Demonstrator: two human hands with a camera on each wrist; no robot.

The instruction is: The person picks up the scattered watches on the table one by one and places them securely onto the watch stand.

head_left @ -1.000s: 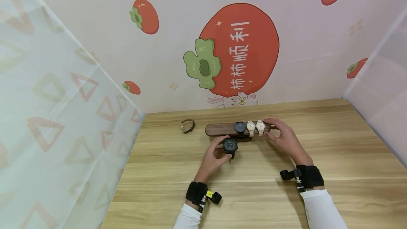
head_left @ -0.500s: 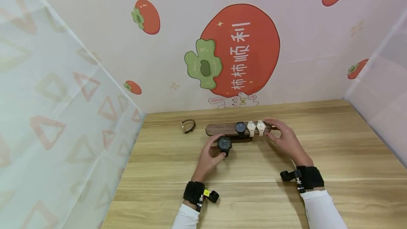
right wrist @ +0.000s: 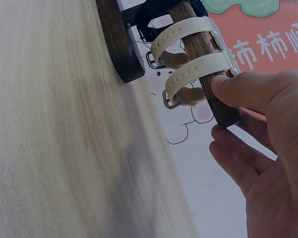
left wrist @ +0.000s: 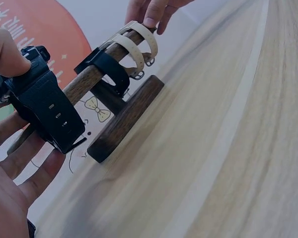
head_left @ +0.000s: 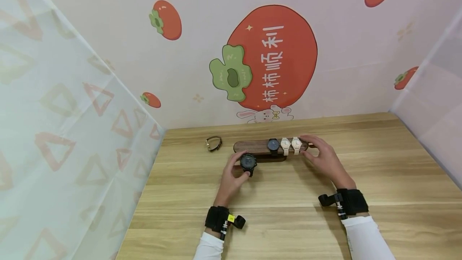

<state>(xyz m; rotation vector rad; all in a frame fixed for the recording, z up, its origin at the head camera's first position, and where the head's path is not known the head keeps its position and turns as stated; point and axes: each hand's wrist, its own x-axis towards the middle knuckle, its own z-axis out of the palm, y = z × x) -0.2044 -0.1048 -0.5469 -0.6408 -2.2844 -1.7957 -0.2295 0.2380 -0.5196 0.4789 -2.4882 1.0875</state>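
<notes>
My left hand (head_left: 228,183) pinches a chunky black digital watch (head_left: 248,161) between thumb and fingers, in front of the left part of a dark wooden watch stand (head_left: 257,146). In the left wrist view its strap (left wrist: 50,110) overlaps the bar; whether it loops round the bar I cannot tell. A dark blue-faced watch (head_left: 273,145) and two cream watches (head_left: 285,144) are strapped round the bar further right. My right hand (head_left: 326,161) grips the bar's right end, its thumb (right wrist: 238,90) on the wood beside the outer cream strap (right wrist: 201,69).
A thin dark-strapped watch (head_left: 213,143) lies on the wooden table (head_left: 285,220), left of the stand. The stand's base (left wrist: 126,119) rests on the tabletop below the bar. A printed cloth wall (head_left: 195,71) rises behind the table.
My left hand has moved left along the front of the stand, carrying the black watch toward the bar's left end. My right hand has stayed at the right end.
</notes>
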